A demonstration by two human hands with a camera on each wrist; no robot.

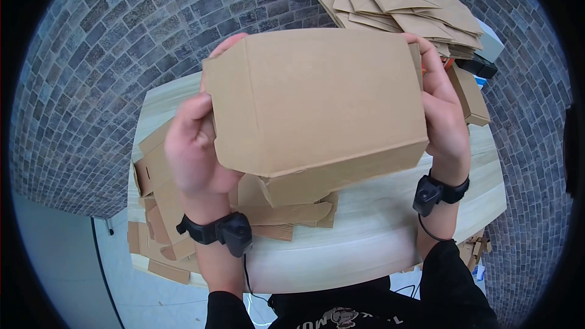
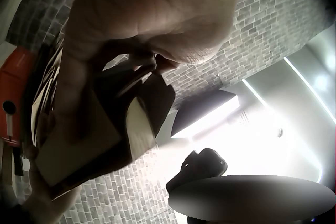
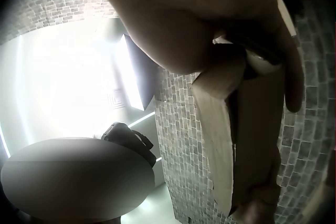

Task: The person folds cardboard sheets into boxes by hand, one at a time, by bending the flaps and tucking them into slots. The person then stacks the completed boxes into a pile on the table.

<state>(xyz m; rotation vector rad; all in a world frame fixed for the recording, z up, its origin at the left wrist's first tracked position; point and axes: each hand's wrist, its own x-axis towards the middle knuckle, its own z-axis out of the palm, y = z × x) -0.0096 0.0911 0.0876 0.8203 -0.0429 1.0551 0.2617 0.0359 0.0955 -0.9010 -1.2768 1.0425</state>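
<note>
Both hands hold a brown cardboard box (image 1: 338, 94) up over the table, its broad plain face toward the head camera. A flap with cut corners sticks out at its left end, and a narrow side shows along the near edge. At that left end my left hand (image 1: 198, 140) grips the box, thumb near the flap's edge and other fingers partly hidden behind. My right hand (image 1: 443, 109) holds the opposite end, fingers curled over the far corner. The left wrist view shows the dark underside of the box (image 2: 79, 153); in the right wrist view the box (image 3: 260, 129) has a bent end flap.
Flat cardboard pieces (image 1: 170, 207) lie across the left of the pale table (image 1: 378, 244). A tall stack of flat brown cardboard (image 1: 414, 0) rises at the back right, with a black object (image 1: 478, 67) and a smaller brown box (image 1: 470, 100) near it.
</note>
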